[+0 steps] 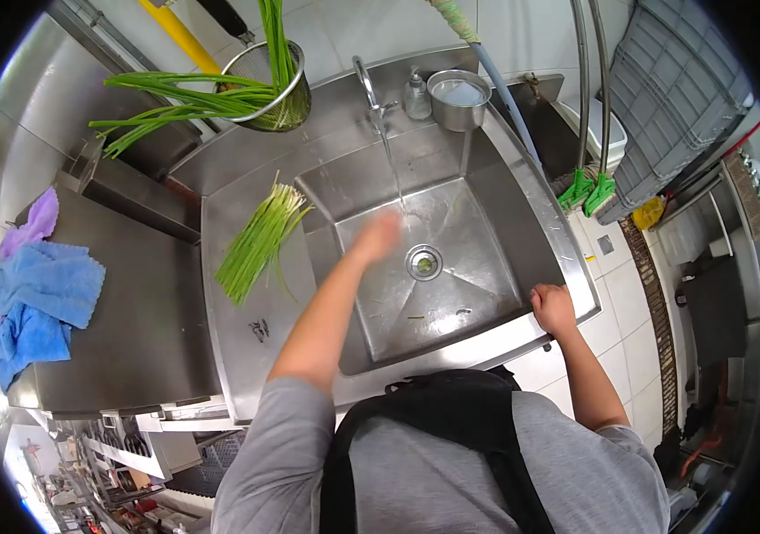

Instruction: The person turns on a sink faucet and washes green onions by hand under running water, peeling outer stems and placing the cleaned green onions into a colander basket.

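Over the steel sink basin (478, 303), my left hand (378, 236) is beside the thin stream of water falling from the tap (366, 84); motion smears its fingers. My right hand (553, 307) rests on the sink's front right rim, its fingers curled over the edge. A bunch of green onions (262, 242) lies on the drainboard (238, 343), left of the basin. Small dark scraps (259, 330) lie below the bunch. Near the basin's middle is the round drain (424, 262), with a bit of green in it.
A mesh strainer (295, 105) with long green stalks hangs at the upper left. Behind the sink stand a soap bottle (416, 96) and a metal pot (459, 114). Blue cloths (49, 283) lie on the left counter. Green-ended poles (601, 191) and a grey crate (678, 98) stand right.
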Demonstrator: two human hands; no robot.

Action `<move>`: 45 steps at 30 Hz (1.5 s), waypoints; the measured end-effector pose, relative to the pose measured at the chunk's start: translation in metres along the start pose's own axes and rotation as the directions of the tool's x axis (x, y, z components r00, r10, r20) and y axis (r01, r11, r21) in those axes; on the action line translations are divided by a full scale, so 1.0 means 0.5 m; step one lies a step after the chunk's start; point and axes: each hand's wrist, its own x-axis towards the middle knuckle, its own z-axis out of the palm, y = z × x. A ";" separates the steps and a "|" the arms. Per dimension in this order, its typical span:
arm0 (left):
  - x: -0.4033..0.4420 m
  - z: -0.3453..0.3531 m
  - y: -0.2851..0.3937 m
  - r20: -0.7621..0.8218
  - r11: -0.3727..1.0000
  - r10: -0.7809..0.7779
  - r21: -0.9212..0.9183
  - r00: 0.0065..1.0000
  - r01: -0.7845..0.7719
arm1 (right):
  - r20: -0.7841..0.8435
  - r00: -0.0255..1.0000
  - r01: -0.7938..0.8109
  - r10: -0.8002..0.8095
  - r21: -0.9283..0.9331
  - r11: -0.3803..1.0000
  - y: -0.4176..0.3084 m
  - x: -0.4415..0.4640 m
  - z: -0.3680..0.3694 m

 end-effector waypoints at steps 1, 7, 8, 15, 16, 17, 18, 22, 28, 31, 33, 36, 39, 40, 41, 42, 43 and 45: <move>-0.029 0.056 -0.084 0.377 0.978 -0.079 0.208 0.923 -0.001 | 0.005 1.000 0.009 -0.009 -0.012 1.000 0.002 0.001 0.000; 0.108 -0.039 0.016 0.106 0.983 -0.159 0.108 0.982 0.148 | 0.039 0.999 -0.024 0.024 0.000 1.000 -0.002 0.003 -0.002; 0.130 -0.079 0.026 -0.090 0.993 -0.091 0.064 0.992 0.097 | 0.017 1.000 0.001 -0.001 0.003 1.000 0.000 0.006 -0.003; 0.076 -0.362 -0.222 -0.546 0.696 -0.091 0.563 0.833 0.445 | -0.019 1.000 0.007 -0.007 0.011 1.000 -0.002 0.009 -0.001; 0.051 -0.396 -0.290 -0.481 0.613 -0.141 0.645 0.866 0.457 | -0.018 1.000 -0.001 0.001 0.018 1.000 -0.003 0.009 0.001; 0.032 -0.418 -0.350 -0.416 0.525 -0.193 0.721 0.889 0.452 | -0.007 1.000 0.001 -0.001 0.011 1.000 -0.003 0.010 0.001; 0.017 -0.418 -0.385 -0.444 0.526 -0.258 0.680 0.858 0.511 | 0.002 1.000 0.000 0.000 0.002 1.000 -0.003 0.011 -0.002; -0.011 -0.434 -0.427 -0.360 0.560 -0.258 0.701 0.897 0.442 | 0.008 1.000 -0.026 0.026 0.015 1.000 -0.009 0.015 -0.009; 0.015 -0.456 -0.326 -0.105 0.713 -0.529 0.484 0.842 0.508 | 0.012 1.000 -0.023 0.023 -0.007 1.000 -0.010 0.017 -0.008; 0.012 -0.434 -0.269 -0.190 0.730 -0.512 0.417 0.838 0.541 | 0.031 0.999 -0.035 0.035 -0.007 0.999 -0.014 0.018 -0.011; 0.010 -0.430 -0.341 -0.194 0.763 -0.470 0.401 0.861 0.507 | 0.013 1.000 -0.023 0.023 -0.010 1.000 -0.010 0.017 -0.006; 0.007 -0.430 -0.325 -0.185 0.827 -0.424 0.321 0.887 0.462 | -0.010 1.000 -0.009 0.009 -0.009 1.000 -0.010 0.015 -0.002; 0.007 -0.438 -0.320 -0.189 0.860 -0.430 0.214 0.883 0.464 | -0.009 1.000 -0.008 0.008 -0.010 1.000 -0.008 0.016 -0.002; 0.007 -0.443 -0.329 -0.205 0.864 -0.437 0.176 0.876 0.472 | -0.006 1.000 -0.011 0.011 -0.013 1.000 -0.008 0.016 -0.001; 0.006 -0.450 -0.306 -0.208 0.863 -0.437 0.177 0.875 0.473 | -0.007 1.000 -0.009 0.009 -0.011 1.000 -0.009 0.016 -0.002; 0.006 -0.461 -0.262 -0.236 0.836 -0.475 0.182 0.848 0.518 | -0.002 1.000 -0.014 0.014 -0.015 1.000 -0.009 0.016 -0.003; 0.007 -0.468 -0.235 -0.264 0.806 -0.510 0.187 0.819 0.562 | 0.004 1.000 -0.021 0.021 -0.017 1.000 -0.010 0.016 -0.004; 0.007 -0.501 -0.272 -0.316 0.842 -0.265 0.385 0.911 0.378 | -0.004 1.000 -0.011 0.011 -0.011 1.000 -0.009 0.015 -0.004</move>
